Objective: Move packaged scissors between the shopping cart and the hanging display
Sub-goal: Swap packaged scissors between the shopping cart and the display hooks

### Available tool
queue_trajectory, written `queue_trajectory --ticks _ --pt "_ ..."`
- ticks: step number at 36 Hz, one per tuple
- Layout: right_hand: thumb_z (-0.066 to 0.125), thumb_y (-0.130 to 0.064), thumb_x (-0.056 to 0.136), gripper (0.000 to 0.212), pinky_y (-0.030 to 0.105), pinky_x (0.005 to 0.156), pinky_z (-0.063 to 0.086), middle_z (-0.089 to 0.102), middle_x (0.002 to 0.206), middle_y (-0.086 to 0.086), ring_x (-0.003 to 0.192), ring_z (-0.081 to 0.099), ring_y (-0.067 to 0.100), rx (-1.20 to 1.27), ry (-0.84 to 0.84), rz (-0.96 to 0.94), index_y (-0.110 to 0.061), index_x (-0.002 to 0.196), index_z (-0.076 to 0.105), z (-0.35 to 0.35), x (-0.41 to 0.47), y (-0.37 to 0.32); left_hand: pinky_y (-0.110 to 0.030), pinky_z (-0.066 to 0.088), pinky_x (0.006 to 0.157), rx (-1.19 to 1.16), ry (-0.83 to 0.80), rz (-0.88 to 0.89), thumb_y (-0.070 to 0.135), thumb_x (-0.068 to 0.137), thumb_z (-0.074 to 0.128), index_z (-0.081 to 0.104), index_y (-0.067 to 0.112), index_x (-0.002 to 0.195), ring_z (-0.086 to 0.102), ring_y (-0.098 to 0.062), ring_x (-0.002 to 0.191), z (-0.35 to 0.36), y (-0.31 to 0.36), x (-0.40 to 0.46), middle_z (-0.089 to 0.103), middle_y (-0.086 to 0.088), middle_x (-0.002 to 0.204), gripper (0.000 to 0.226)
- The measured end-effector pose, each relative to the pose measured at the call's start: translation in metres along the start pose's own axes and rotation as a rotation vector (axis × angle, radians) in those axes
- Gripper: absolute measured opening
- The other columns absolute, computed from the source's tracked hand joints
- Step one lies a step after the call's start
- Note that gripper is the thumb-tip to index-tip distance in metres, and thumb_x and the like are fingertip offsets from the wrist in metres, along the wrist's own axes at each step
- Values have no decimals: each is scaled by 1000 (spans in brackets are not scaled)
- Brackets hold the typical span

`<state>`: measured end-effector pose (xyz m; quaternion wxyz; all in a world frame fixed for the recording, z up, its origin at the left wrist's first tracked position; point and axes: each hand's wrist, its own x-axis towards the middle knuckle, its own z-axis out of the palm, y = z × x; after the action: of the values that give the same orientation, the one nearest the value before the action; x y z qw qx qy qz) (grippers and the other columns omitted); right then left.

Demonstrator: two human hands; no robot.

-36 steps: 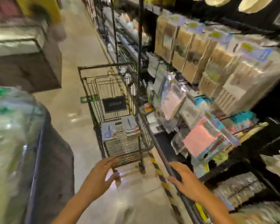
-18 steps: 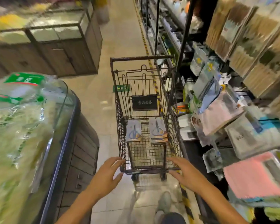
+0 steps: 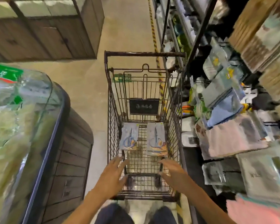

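Now I stand right behind the shopping cart, and both my hands have come forward over its near end, when a moment ago they were only at its edge. On my left is a big freezer case with a curved glass top and green bags inside. On my right is the hanging display, full of packs in blue, pink and grey. It is blurry, so I cannot tell what is in them. My cart is a dark wire one and it sits on the tan floor between the two. Two packs of scissors lie flat on the cart's bottom, side by side near the far end. The left pack and the right pack are a little apart. My left hand is spread wide and holds nothing. My right hand is spread wide too, and empty. Neither hand touches a pack.
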<state>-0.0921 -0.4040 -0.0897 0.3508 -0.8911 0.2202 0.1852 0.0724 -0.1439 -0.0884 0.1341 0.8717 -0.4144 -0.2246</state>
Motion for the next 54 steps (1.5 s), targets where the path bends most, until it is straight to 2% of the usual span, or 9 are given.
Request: queue_trajectory --ticks 6,10,22,26,31,36,40,49,54 --pt "60 -33 99 52 27 117 23 41 151 -8 144 33 15 11 -12 123 -37 146 39 -4 33 -7 -36 11 124 -50 -128 -10 37 96 56 30 26 156 21 -31 151 -6 -27 56 28 -6 161 67" --pt "60 -40 97 56 15 111 20 41 153 -9 144 33 10 62 22 214 -37 148 38 4 52 4 -49 35 117 -90 -151 29 39 90 53 34 23 152 34 -35 144 -6 -49 95 38 -9 154 67" --pt "66 -35 90 54 32 115 35 53 143 -2 136 45 16 205 53 317 -28 141 51 10 155 40 -38 3 122 -37 -289 11 40 99 43 8 27 159 12 -34 153 30 -58 181 16 -9 165 71" --pt "74 -18 90 56 -8 88 24 59 134 5 116 51 9 248 83 372 -10 141 53 24 190 69 -42 4 126 -43 -369 -63 40 99 51 -3 33 159 0 -27 155 70 -67 197 6 0 168 81" --pt "72 -25 87 48 28 95 49 60 126 2 117 60 24 281 92 437 -20 131 54 48 235 98 -45 17 125 -17 -400 -85 47 96 45 11 26 160 16 -31 152 117 -85 219 21 -9 165 75" --pt "80 -18 82 58 21 95 41 52 135 8 115 51 21 303 179 483 -6 132 51 70 276 115 -42 19 124 -41 -451 -107 43 99 49 8 25 160 12 -30 152 142 -90 240 10 -7 166 75" --pt "87 -41 69 84 46 100 51 49 136 5 125 50 26 342 261 534 -17 137 45 96 306 129 -36 13 123 -83 -403 -93 34 99 53 13 28 159 13 -26 152 149 -92 252 13 -2 165 72" --pt "90 -11 69 105 41 114 41 38 152 4 139 38 23 388 405 531 -24 154 30 116 314 133 -40 19 124 -133 -434 -119 32 99 54 7 29 160 6 -23 153 162 -105 261 7 2 167 77" --pt "91 -2 60 117 7 62 51 43 139 -1 117 53 14 546 432 500 -36 152 27 108 309 129 -35 23 120 -143 -438 -156 33 101 50 5 31 160 12 -19 152 154 -99 257 8 3 166 74"
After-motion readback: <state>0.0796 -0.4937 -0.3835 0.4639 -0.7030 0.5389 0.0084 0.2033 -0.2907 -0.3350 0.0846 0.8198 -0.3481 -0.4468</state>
